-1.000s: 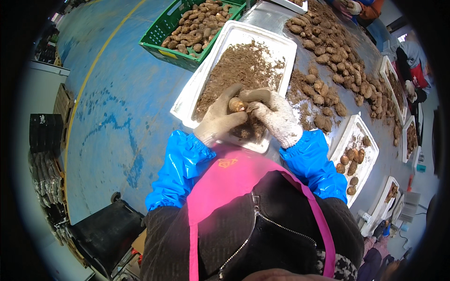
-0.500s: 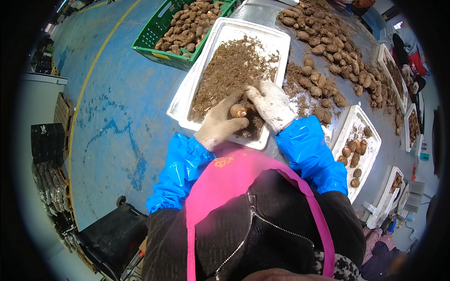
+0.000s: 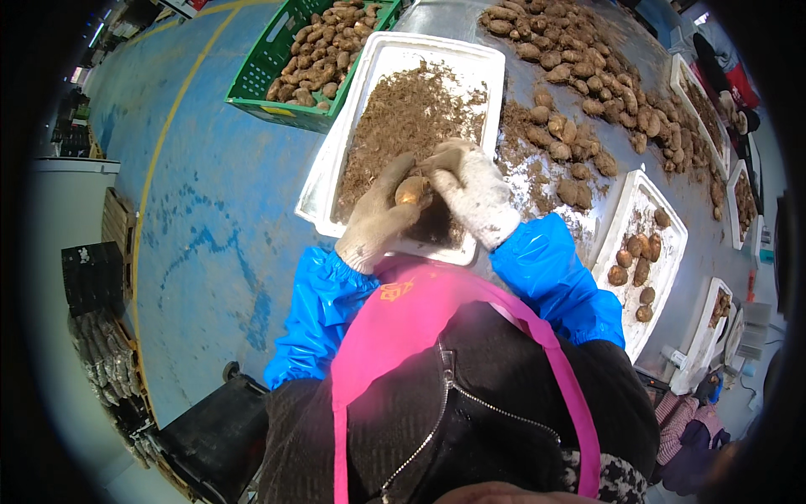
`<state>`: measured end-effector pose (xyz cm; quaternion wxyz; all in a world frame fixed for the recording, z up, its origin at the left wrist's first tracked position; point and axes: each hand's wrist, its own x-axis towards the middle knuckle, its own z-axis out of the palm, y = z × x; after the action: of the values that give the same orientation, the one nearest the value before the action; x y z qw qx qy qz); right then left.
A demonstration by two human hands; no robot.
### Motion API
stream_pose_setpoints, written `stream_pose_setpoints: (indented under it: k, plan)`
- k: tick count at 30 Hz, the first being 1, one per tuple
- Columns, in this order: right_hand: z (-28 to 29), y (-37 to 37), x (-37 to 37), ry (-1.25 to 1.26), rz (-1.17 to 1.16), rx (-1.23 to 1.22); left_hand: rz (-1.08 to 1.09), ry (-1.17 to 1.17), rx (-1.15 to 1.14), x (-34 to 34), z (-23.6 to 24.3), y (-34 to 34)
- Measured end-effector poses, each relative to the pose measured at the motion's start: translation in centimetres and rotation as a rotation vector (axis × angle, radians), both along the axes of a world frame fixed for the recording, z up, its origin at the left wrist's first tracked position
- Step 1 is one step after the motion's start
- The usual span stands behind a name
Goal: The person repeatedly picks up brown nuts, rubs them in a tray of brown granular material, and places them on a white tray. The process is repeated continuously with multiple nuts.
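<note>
My left hand (image 3: pixel 378 214), in a soiled pale glove, is closed around a brown taro corm (image 3: pixel 410 191) with a lighter end facing up. Against the corm's right side press the bent fingers and thumb of my right hand (image 3: pixel 474 193), gloved in white with dirt specks; its fingertips are partly hidden. Both hands are over the near end of a white tray (image 3: pixel 491 84). Brown fibrous scraps and soil (image 3: pixel 395 126) cover much of the tray's bottom.
Beyond the tray at left, a green crate (image 3: pixel 252 92) holds many taros. A long heap of taros (image 3: pixel 588 76) covers the metal table at right. Another white tray (image 3: pixel 617 223) with several taros stands at my right. A co-worker's gloved hand (image 3: pixel 729 105) shows far right.
Both hands have lifted slightly and tilted with the taro, which now shows its side and end turned differently. The whole view has shifted a little to the right.
</note>
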<state>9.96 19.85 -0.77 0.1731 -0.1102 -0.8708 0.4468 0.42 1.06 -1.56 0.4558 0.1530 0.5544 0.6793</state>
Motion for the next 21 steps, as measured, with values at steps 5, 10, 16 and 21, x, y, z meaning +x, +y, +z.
stream_pose_setpoints:
  k: [5, 10, 16, 21]
  plan:
    - [-0.6, 0.5, 0.8, -0.163, -0.039, -0.447, 0.000, 0.060, -0.043, -0.2, 0.2, -0.2]
    - [0.1, -1.8, 0.5, -0.001, 0.080, -0.472, -0.008, 0.061, -0.016, 0.1, 0.3, -0.1]
    - [0.7, -1.9, 0.7, -0.029, 0.132, -0.778, 0.056, -0.266, 0.262, 0.8, 0.6, -0.3]
    - [-0.6, -2.2, 0.2, 0.010, 0.049, -0.898, 0.049, -0.247, 0.259, 1.2, 0.6, -0.1]
